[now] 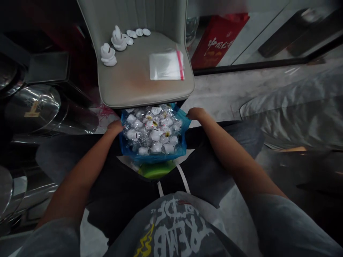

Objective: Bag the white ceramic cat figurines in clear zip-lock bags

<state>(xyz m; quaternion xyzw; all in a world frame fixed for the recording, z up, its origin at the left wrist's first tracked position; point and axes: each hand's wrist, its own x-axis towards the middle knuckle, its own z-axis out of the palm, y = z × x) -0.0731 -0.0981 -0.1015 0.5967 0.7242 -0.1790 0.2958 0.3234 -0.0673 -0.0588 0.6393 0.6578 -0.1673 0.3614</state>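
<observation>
1. The blue plastic bag [152, 157] lies on the person's lap, between the thighs, just under the front edge of the chair seat. Its thin, shiny sides are folded open.
2. Inside are many small white figures [150, 132], each one wrapped in clear, crinkled plastic. They are rounded and packed close together, and some show small yellow or red marks.
3. The left hand [115, 126] touches the left edge of the bag, and the right hand [195, 113] touches the far right edge. The fingers of both hands look bent and narrow, but I cannot tell if they grip the plastic.
4. A green object [155, 169] sits just below the bag. The person wears dark shorts [203, 171] with white drawstrings [182, 178] and a grey printed T-shirt [171, 228].
5. The smooth, pale grey chair seat [144, 100] is curved and has a padded look. On it stand two white figurines [108, 55], with small white discs [135, 33] in a row behind them. A flat clear zip bag [166, 65] with a red strip lies on the right side.
6. The floor [211, 96] is grey and looks like concrete. A red paper bag [217, 39] with Chinese characters stands behind the chair, shiny metal pots [32, 109] are on the left, and a wrinkled grey sheet [300, 107] is on the right.
</observation>
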